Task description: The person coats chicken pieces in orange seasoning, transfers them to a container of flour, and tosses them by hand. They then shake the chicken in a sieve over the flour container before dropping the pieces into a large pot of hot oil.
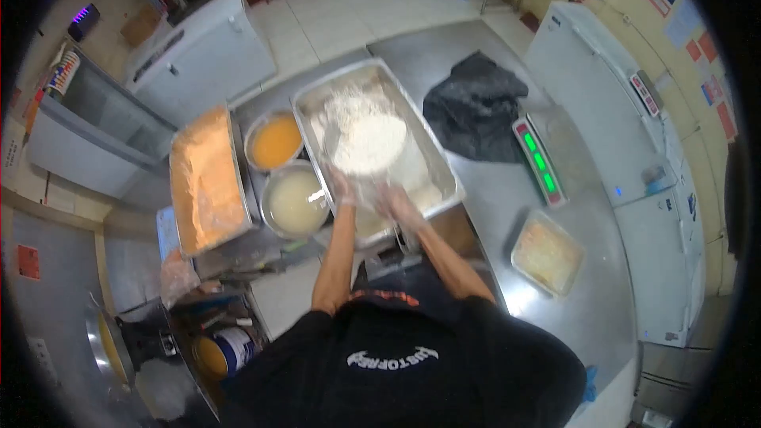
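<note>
In the head view, a deep steel tray (444,154) holds white flour (349,103). Inside it is a round container heaped with white flour (369,144); whether it is a sieve or a bowl I cannot make out. My left hand (342,188) is closed at its near left edge. My right hand (399,204), a little smeared by motion, is closed at the near right side. Both hands look floury or thinly gloved, and the fingertips are partly hidden.
Left of the tray are a bowl of orange liquid (276,143), a bowl of cloudy liquid (295,202) and a pan of orange powder (208,182). To the right lie a black plastic bag (476,107), a scale with green digits (541,160) and a clear tub (547,254).
</note>
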Demonstrator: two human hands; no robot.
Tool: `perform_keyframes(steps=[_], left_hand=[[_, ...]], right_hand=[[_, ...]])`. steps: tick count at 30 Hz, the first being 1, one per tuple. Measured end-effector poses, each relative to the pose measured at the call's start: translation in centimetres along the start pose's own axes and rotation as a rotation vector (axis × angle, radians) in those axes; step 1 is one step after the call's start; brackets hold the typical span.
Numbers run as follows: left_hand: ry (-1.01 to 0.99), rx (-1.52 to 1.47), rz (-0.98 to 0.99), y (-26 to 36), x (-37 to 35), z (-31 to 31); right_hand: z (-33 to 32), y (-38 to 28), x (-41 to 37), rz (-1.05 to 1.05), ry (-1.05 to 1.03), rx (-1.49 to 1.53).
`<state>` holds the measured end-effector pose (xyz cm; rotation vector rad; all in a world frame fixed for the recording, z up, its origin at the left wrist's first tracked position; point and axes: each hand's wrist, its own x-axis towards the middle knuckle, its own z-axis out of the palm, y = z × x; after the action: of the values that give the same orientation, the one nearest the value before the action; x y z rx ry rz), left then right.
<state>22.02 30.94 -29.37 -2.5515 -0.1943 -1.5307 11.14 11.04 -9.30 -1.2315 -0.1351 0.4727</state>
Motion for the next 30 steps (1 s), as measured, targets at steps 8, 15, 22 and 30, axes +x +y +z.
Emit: perform_keyframes(steps=[8,15,22,30], left_hand=[[-0.439,-1.017,-0.802,1.1,0.8,-3.0],[-0.475,-0.833,-0.464,0.9,-1.7,1.2],[-0.399,-0.713,-0.520,1.0,4.8,-5.1],[-0.351,-0.737,-0.502,1.2,2.7,-5.7]], right_hand=[[-0.7,3.9,1.2,0.076,0.110,-0.020],[0.4,3.8,2.3,-0.039,0.251,0.175],[1.3,-1.2,-0.5,0.180,-0.004,0.137],[1.6,0.9,0.6,0.099,0.086,0.094]])
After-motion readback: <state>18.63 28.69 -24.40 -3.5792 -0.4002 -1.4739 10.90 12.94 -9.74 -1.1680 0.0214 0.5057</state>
